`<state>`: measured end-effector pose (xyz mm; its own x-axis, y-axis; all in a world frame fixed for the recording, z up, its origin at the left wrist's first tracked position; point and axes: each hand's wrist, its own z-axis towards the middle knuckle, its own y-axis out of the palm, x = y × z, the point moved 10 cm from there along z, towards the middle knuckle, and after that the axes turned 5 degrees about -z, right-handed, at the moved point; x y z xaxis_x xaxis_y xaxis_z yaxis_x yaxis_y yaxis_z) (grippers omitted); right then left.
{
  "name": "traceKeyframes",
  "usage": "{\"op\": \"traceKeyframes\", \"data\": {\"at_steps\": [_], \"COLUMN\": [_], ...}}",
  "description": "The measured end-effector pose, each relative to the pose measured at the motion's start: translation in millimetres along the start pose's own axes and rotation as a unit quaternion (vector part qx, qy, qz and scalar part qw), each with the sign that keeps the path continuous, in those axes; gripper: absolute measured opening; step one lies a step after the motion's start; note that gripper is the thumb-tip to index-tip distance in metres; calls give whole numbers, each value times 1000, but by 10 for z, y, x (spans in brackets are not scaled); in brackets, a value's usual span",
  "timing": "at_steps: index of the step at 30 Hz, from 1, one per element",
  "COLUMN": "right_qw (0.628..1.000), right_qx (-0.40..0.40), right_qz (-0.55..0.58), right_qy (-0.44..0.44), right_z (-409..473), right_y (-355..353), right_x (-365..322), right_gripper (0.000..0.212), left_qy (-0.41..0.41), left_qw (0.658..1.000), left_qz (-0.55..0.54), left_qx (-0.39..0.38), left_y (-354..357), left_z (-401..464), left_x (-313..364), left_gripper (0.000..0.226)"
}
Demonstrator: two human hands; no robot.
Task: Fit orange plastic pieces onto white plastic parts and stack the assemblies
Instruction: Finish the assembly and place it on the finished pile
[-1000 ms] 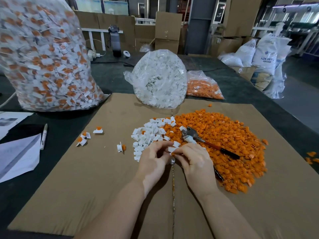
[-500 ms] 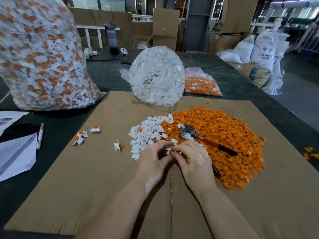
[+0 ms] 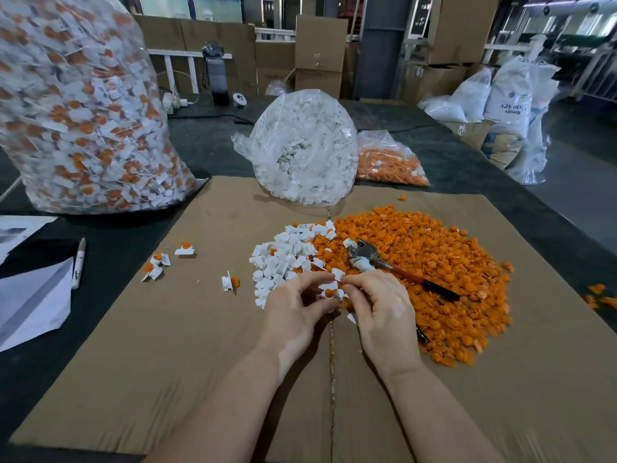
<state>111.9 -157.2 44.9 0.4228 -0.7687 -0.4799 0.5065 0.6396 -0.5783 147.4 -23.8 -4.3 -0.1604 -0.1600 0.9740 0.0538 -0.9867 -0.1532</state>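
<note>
Orange pieces (image 3: 424, 262): a wide, loose heap of small plastic caps on the cardboard, right of centre.
White parts (image 3: 283, 259): a smaller heap of blocky clips, touching the orange heap's left edge.
Held assembly (image 3: 329, 291): white part with an orange piece showing in it, between both hands' fingertips.
Finished assemblies (image 3: 157, 264): a few scattered on the cardboard's left.

Both hands meet at centre, left hand (image 3: 293, 305) and right hand (image 3: 380, 312) fingertips pinching together, forearms angled inward.
</note>
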Motion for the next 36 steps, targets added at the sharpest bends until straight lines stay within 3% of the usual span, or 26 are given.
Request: {"op": "traceKeyframes", "data": {"at_steps": [10,17,24,28,32,36], "right_qw": [997,996,999,999,1000,998], "right_qx": [-44,-60,-16,-26,-4,16], "right_qz": [-20,-36,27,2,-13,-57], "right_qy": [-55,-57,-9,-23,-12,-4], "right_z": [-2,1,-4,-10,-14,-18], "right_y": [80,133,51,89,32,-3], "right_x": [-132,-140,-8,-32,0,22], "right_gripper": [1,12,6,7,6,4], "left_qy": [36,50,12,3,-1,35], "left_qw": [997,994,1000,1000,1000,993], "left_qz": [62,90,20,8,-23,-19], "left_qx": [-24,-29,-5,-11,13,110], "left_y": [45,62,-3,23,-8,-248], "left_z": [-22,-42,-12,-12,-9,-48], "left_x": [85,119,33,-5,-13,94], "left_gripper": [29,29,28,30,24,17]}}
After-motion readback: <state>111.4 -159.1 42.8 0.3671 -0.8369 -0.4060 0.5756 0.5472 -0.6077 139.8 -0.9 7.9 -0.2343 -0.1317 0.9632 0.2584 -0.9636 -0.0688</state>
